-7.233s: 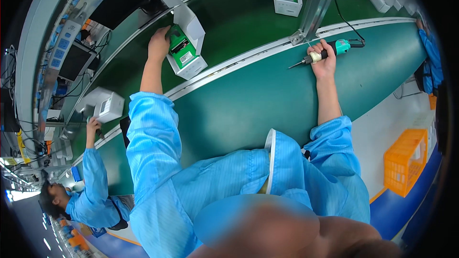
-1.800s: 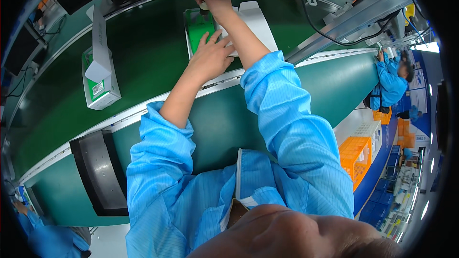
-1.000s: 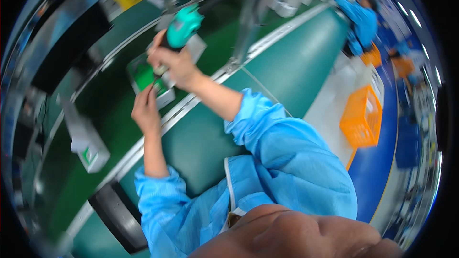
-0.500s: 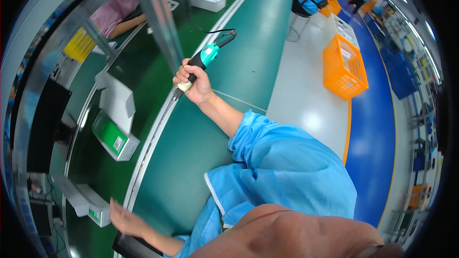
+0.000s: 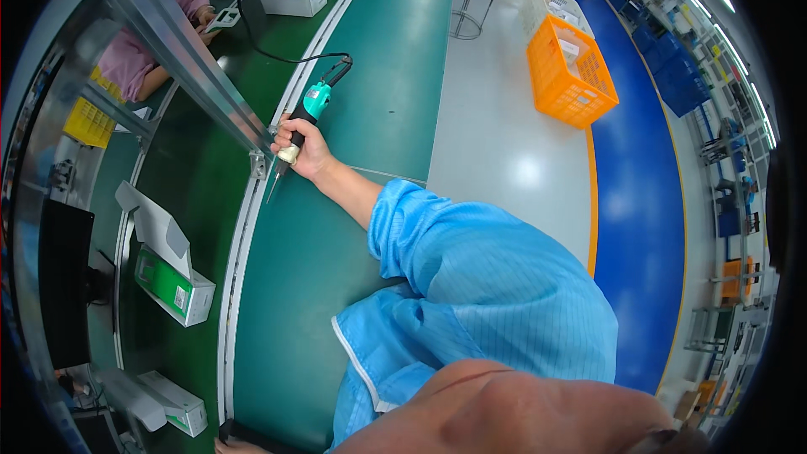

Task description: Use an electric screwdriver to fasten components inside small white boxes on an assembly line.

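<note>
My right hand point(image 5: 300, 148) is closed around an electric screwdriver point(image 5: 315, 102) with a teal and black body. Its thin bit points down and left over the green bench top point(image 5: 311, 303), beside the metal rail. A black cable point(image 5: 290, 60) loops from the tool's back end toward the far left. Only a sliver of my left hand point(image 5: 238, 447) shows at the lower edge, beside a black object point(image 5: 267, 439); its fingers are mostly cut off. An open white box point(image 5: 199, 301) with a green insert lies on the dark green belt, and another open white box point(image 5: 187, 414) sits nearer.
A metal post point(image 5: 189, 55) rises beside the rail. Across the belt, a person in a pink sleeve point(image 5: 126, 65) holds a small white device point(image 5: 223, 20) near another open box point(image 5: 294, 2). Right of the bench stand an orange crate point(image 5: 572, 105) and a stool point(image 5: 466, 25).
The view has shifted, and my right hand with the screwdriver appears lower and farther left. My left hand has moved from beside the near box down to the lower edge.
</note>
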Motion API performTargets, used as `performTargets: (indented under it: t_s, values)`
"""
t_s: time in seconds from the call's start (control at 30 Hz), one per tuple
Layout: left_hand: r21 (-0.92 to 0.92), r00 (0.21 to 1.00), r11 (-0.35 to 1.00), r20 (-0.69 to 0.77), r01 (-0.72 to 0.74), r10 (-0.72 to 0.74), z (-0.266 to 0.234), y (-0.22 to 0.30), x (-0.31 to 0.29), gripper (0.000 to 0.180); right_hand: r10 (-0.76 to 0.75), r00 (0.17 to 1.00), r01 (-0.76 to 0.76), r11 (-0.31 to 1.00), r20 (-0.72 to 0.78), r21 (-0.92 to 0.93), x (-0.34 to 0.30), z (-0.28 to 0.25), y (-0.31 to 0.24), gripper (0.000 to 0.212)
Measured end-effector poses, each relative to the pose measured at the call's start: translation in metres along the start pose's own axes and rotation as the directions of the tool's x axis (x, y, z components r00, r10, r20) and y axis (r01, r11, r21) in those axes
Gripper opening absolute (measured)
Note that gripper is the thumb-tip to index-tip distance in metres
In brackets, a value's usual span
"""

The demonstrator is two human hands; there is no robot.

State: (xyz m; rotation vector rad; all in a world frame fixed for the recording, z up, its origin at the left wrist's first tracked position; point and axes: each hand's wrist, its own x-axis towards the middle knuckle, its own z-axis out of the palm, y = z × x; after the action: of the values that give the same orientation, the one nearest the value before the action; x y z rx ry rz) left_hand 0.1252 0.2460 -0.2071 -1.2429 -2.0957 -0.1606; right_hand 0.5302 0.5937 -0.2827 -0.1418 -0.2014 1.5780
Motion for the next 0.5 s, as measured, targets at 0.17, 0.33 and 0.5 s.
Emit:
performTargets:
  t_s: [0.17, 0.33, 0.5]
  values:
    - [-0.409, 0.997, 0.911, 0.028, -0.054, 0.071, 0.017, 0.058, 0.05, 0.02, 0.008, 1.0, -0.008, 1.0, -0.019, -0.018, 0.005, -0.004, -0.003, 0.011]
    - [-0.72, 0.991, 0.692, 0.055, -0.045, 0.121, 0.076, 0.117, 0.106, 0.026, 0.043, 0.998, -0.043, 0.999, -0.034, 0.004, 0.008, -0.005, -0.008, 0.011]
    - [-0.752, 0.921, 0.646, 0.15, -0.131, 0.361, 0.133, 0.134, 0.155, 0.032, 0.075, 0.994, -0.072, 0.997, -0.084, 0.037, 0.013, -0.006, -0.002, 0.011]
